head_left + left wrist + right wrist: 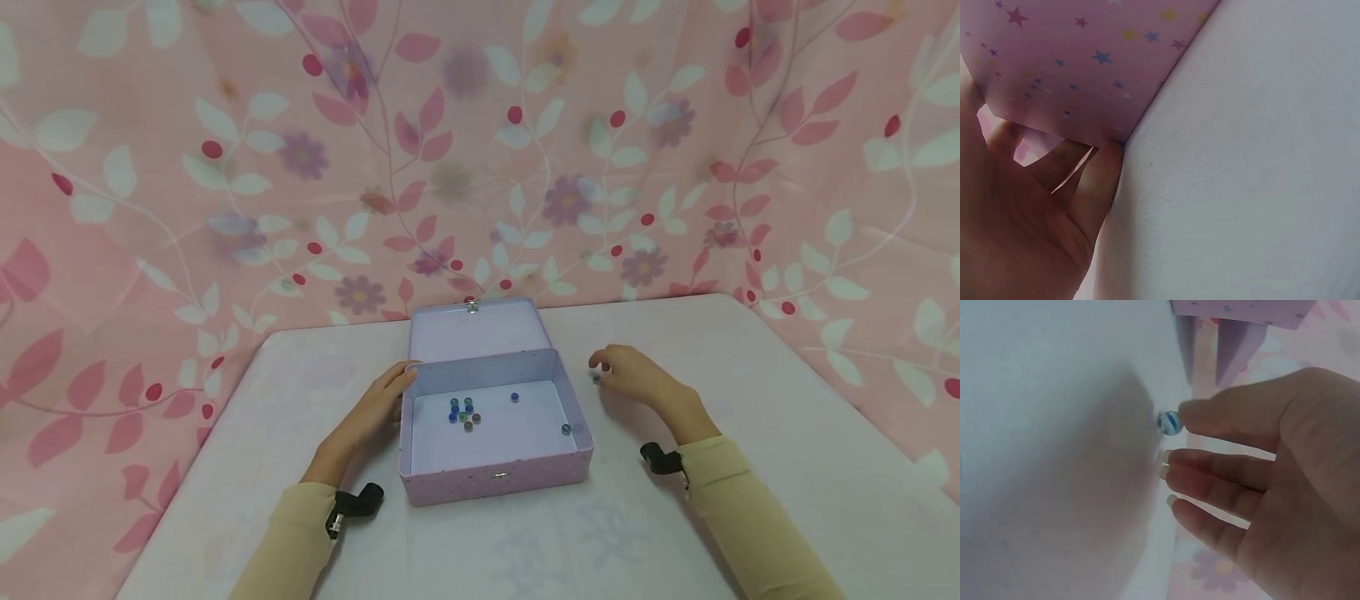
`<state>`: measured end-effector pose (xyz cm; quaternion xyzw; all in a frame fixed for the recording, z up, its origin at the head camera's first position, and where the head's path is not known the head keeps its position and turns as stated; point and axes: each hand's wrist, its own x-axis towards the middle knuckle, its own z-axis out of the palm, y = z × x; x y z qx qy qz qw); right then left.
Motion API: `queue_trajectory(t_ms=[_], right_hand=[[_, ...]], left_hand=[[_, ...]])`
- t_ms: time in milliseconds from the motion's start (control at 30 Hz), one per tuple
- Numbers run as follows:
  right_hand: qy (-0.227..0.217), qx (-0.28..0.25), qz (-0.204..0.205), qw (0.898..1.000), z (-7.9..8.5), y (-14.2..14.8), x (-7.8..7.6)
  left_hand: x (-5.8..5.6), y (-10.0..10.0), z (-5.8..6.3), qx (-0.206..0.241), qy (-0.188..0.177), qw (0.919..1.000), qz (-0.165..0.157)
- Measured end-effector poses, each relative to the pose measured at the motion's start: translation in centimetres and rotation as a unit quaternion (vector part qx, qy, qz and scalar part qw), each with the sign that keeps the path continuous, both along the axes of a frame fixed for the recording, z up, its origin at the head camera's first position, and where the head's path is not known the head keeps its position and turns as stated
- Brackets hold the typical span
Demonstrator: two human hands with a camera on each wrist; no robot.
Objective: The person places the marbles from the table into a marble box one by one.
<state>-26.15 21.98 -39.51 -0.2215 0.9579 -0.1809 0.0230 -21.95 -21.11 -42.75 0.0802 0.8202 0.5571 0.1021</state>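
A lilac lidded box [495,475] with printed stars stands with its lid [480,333] tipped back. Several glass marbles [462,417] cluster on its floor at left; two others lie apart, a blue marble [514,397] and a clear one [566,429] by the right wall. My left hand [378,400] holds the box's back left corner, thumb at the rim, with fingers reaching behind the corner in the left wrist view. Right of the box, my right hand [637,379] hovers low over a clear marble with a blue swirl [1171,422]. The thumb tip is beside that marble, the other fingers loosely bent.
A pale cloth covers the table [750,358]. Behind it hangs a pink floral curtain [480,167], close to the raised lid. Black wrist mounts [360,502] sit at both sleeves. A metal clasp [500,476] is on the box's front.
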Motion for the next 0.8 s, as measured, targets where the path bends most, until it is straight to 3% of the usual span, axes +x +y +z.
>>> queue_trajectory(t_ms=[333, 633, 800], right_hand=[[0.027, 0.021, 0.034, 0.999, -0.82, -0.57, 0.1], [-0.018, 0.026, 0.023, 0.999, -0.78, -0.76, 0.06], [-0.021, 0.024, 0.027, 0.999, -0.89, -0.63, -0.1]], left_hand=[[-0.02, -0.07, -0.11, -0.002, -0.003, 1.0, 0.003], [0.1, -0.01, 0.01, 0.002, -0.006, 1.0, 0.002], [-0.02, -0.03, -0.12, -0.003, -0.002, 1.0, 0.0]])
